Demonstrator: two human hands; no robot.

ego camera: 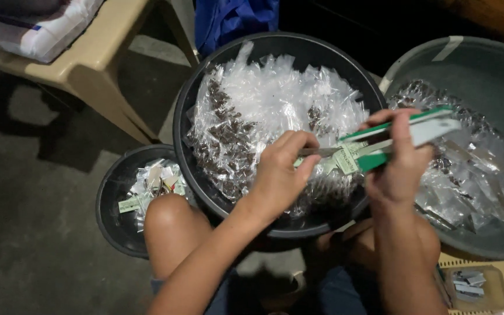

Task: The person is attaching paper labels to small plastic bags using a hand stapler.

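Glossy crinkled plastic packets (269, 99) beyond the left hand (281, 175), matt black plastic basin (322, 49), smooth green-and-white stapler (403, 137) in the right hand (401, 169), rough concrete floor (30, 204)

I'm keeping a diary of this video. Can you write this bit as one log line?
left hand: pinching small packet | right hand: holding green stapler | below: black basin of clear packets

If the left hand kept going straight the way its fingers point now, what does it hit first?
The left hand points right, toward the green and white stapler that the right hand holds. It would likely meet the small label at the stapler's mouth first, which its fingertips already seem to touch; depth is unclear.
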